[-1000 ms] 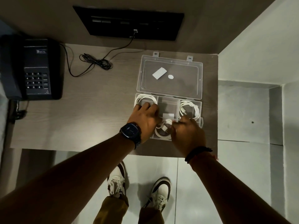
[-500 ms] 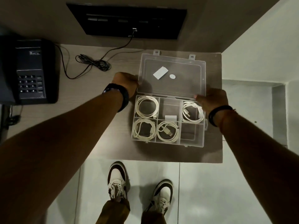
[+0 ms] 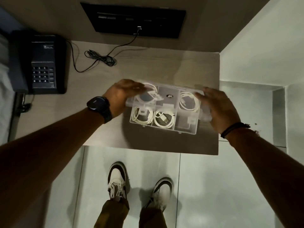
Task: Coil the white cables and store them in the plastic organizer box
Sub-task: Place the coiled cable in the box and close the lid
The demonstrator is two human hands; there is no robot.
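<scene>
Head view: a pale wood-grain desk [image 3: 148, 66] fills mid-frame, against a wall with a black panel [image 3: 133, 20] at the top. A black telephone [image 3: 43, 63] sits upper left. At centre, the plastic organizer box [image 3: 164, 109] holds coiled white cables [image 3: 162, 120]. The left hand [image 3: 121, 96] and right hand [image 3: 218, 109], fingers spread, flank its blurred clear lid; actual grip unclear. White floor tiles [image 3: 213, 186] lie below.

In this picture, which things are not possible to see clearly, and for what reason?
- Head view: the lid is motion-blurred, so whether it is fully shut cannot be told.
- The left hand covers part of the back-left cable.
- The fingers of the right hand are blurred; their grip is unclear.
- The label on the phone is too small to read.
- The front-right compartment is hazy; its contents are unclear.
</scene>
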